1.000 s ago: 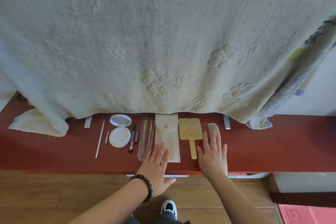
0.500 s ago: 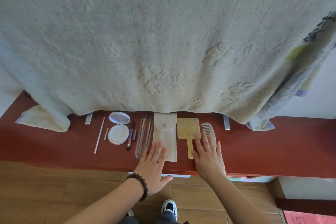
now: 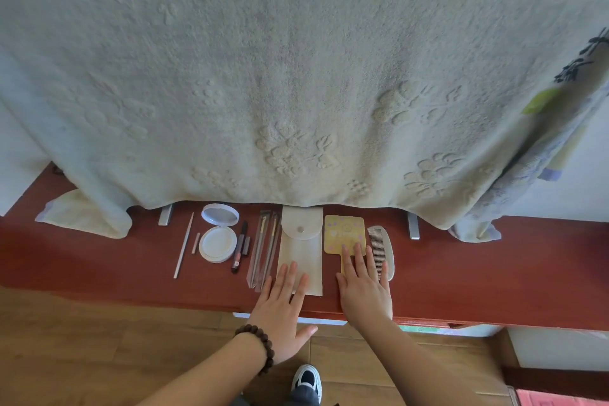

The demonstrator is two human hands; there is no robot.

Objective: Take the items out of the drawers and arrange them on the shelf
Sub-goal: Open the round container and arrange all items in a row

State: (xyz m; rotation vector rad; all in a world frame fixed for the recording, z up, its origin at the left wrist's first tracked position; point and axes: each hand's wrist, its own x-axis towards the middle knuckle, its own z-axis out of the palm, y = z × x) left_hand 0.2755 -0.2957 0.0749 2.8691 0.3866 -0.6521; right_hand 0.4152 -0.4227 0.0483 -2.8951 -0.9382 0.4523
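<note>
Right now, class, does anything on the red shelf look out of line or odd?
Mostly neat. The thin white stick leans slightly off the row, and the blanket covers the top of the pouch. Both hands, left hand and right hand, lie flat.

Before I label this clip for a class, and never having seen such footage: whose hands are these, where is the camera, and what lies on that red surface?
No machine here: a person wears one camera on the head, looking down at their own hands. The left hand, with a bead bracelet, lies flat on a cream pouch. The right hand lies flat over a yellow hand mirror and a comb. Also on the red shelf: an open compact, slim packaged tools, a thin stick. Nothing is gripped. A blanket hangs behind.
</note>
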